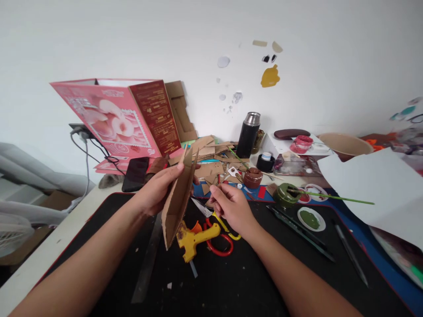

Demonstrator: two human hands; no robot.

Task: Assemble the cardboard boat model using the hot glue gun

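My left hand [157, 189] grips a folded brown cardboard piece [180, 200] and holds it upright above the black mat [231, 281]. My right hand [231, 207] hovers just right of the cardboard with its fingers curled in a loose pinch; what they hold, if anything, is hidden. Under the hands lie a yellow glue gun [194, 240], red and yellow scissors [220, 237] and a metal ruler [148, 259].
A pink printed box [109, 116] stands at the back left beside a black phone [135, 174]. Cardboard scraps [211, 158], a black flask [248, 134], a brown jar [253, 177], a green paint pot [286, 195] with a stick, a white sheet [380, 185] and pens [300, 229] crowd the table.
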